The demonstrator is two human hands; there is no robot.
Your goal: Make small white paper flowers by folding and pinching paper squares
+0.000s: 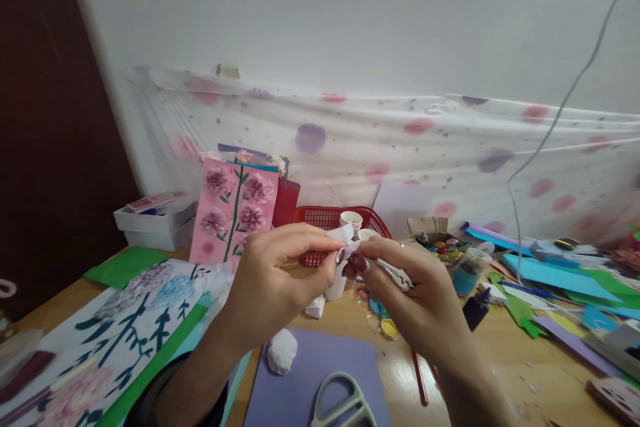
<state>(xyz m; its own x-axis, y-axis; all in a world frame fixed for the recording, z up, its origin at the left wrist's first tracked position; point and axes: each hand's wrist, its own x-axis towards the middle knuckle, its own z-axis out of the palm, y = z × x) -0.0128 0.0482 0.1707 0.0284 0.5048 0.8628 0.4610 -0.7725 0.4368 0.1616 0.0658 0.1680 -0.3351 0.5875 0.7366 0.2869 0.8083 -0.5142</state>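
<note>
A piece of thin white tissue paper (342, 233) is pinched between the fingertips of both hands, above the middle of the table. My left hand (285, 270) grips it with thumb and forefinger. From the other side, my right hand (413, 277) pinches it too, and a folded white strip (397, 275) shows within that hand's fingers. Below lies a purple sheet (327, 353) with a crumpled white ball (283, 351) on its upper left. Pale-handled scissors (344, 400) rest at its near edge, their blades out of view.
Behind the hands stand a red basket (380, 220) and white cups (351, 219). A pink flower card (233, 210) leans at the left, near painted flower paper (135, 320). Coloured paper (560, 273), a dark bottle (476, 309) and a red pencil (420, 379) lie to the right.
</note>
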